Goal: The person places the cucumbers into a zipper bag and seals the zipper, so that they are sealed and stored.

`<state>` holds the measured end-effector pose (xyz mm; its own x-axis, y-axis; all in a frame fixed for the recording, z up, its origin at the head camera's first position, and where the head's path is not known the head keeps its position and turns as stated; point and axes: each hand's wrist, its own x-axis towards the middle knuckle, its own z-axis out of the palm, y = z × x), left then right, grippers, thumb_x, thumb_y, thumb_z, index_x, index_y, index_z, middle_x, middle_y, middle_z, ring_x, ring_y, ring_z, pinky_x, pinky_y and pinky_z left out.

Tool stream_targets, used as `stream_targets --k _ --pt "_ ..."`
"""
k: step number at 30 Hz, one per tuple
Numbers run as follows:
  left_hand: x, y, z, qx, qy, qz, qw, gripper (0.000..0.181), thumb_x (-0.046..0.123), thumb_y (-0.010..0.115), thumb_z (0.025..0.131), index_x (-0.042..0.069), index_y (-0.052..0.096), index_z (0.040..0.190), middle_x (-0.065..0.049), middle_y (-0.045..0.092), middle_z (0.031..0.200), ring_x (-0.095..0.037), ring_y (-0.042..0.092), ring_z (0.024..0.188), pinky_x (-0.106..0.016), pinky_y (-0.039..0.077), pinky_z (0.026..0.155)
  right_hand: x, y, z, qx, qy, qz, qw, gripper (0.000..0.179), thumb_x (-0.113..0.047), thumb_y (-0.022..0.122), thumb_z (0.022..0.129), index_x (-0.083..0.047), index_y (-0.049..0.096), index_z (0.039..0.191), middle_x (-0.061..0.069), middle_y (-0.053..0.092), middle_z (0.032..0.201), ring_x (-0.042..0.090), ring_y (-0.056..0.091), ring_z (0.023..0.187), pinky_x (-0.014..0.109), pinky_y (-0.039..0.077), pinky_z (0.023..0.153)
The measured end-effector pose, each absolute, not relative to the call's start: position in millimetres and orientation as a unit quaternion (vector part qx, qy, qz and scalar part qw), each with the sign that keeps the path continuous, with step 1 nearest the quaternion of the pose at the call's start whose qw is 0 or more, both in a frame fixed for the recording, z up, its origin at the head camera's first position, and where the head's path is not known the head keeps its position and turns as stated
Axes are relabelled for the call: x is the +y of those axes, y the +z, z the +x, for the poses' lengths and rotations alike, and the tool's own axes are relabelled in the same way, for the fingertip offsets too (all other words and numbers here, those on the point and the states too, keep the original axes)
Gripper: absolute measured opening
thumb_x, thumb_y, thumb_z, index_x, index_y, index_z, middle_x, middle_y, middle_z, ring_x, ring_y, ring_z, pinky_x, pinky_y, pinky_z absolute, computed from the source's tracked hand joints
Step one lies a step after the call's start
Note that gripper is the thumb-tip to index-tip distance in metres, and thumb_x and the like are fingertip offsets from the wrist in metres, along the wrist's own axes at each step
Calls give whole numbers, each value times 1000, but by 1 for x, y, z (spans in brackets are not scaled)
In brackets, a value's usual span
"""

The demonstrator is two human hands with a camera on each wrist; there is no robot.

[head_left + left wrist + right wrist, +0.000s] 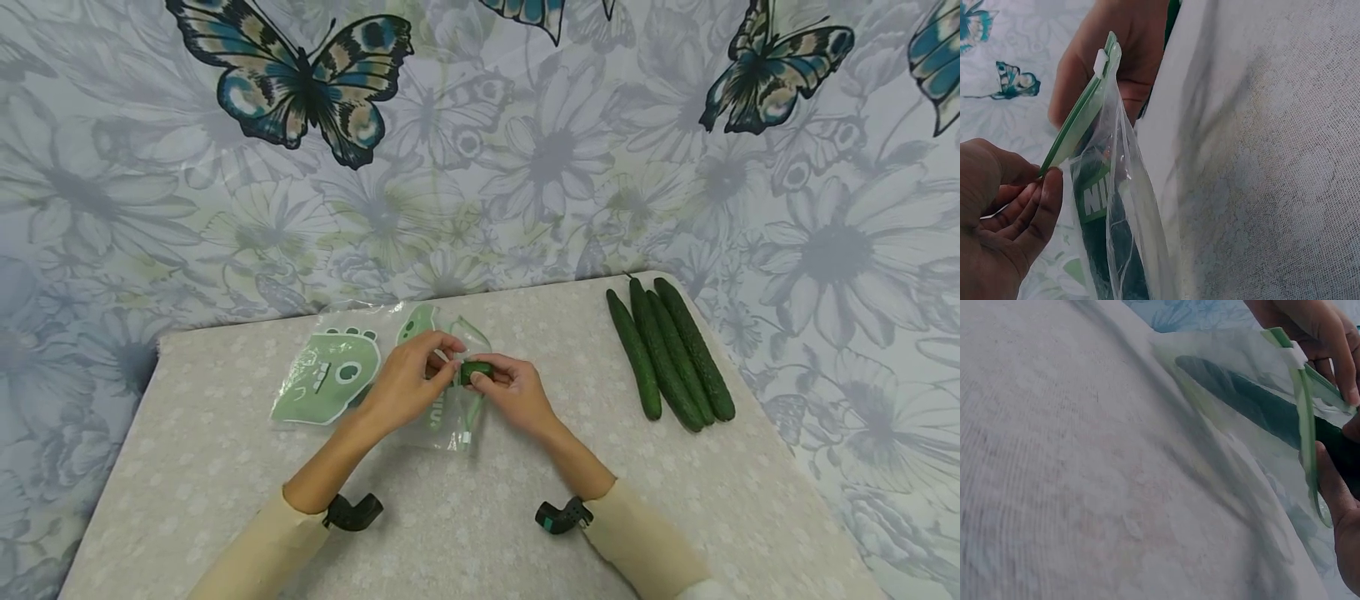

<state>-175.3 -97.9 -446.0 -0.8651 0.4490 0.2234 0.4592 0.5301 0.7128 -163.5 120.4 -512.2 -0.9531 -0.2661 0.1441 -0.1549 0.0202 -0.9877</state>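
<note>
A clear zip bag [322,383] printed with a green cartoon monster lies toward the back of the table. My left hand [408,379] pinches the green zip edge [1075,122] at the bag's mouth, which stands parted. In my right hand [517,396] is the end of a dark green cucumber [476,370], held between thumb and fingers. Most of the cucumber [1241,397] lies inside the bag, seen through the plastic in the right wrist view. A white slider [1295,355] sits at one end of the zip.
Several cucumbers [663,354] lie side by side on the right of the table [465,533], which has a pale patterned cloth. Behind it hangs a floral backdrop [525,183] with butterflies. A black wrist camera [356,512] sits on the left forearm.
</note>
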Motion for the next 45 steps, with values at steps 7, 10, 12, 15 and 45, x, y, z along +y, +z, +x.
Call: stream_targets --k 7,10,12,15,45 --pt "-98 -446 -175 -877 -410 -249 11 17 17 69 106 17 71 123 -4 71 115 -13 75 89 -33 61 79 121 -512 -161 752 -640 -131 90 33 -14 74 102 -11 74 135 16 77 130 24 79 116 27 64 91" --pt "-99 -448 -175 -880 -409 -241 9 17 16 70 105 19 71 122 -4 72 114 -13 75 89 -33 62 78 126 -514 -160 791 -593 -131 76 30 -17 78 99 -16 77 128 10 81 121 20 80 110 26 64 90" --pt "-99 -448 -176 -882 -407 -238 9 17 16 70 105 19 71 121 -2 71 113 -13 75 89 -33 61 78 129 -515 -160 812 -564 -138 62 26 -18 81 97 -16 78 123 8 82 114 17 81 103 26 65 87" --pt "-101 -449 -178 -881 -408 -239 6 17 16 69 105 19 71 122 -1 71 113 -13 75 89 -32 61 77 132 -517 -161 833 -529 -154 44 23 -23 83 96 -17 78 118 5 81 107 13 80 93 25 65 83" --pt "-111 -449 -186 -779 -590 -171 -127 21 11 69 103 2 71 121 -17 77 115 -23 80 97 -31 62 87 108 -518 -176 765 -624 -117 110 20 -11 74 97 4 80 110 21 82 106 7 78 86 20 61 79"
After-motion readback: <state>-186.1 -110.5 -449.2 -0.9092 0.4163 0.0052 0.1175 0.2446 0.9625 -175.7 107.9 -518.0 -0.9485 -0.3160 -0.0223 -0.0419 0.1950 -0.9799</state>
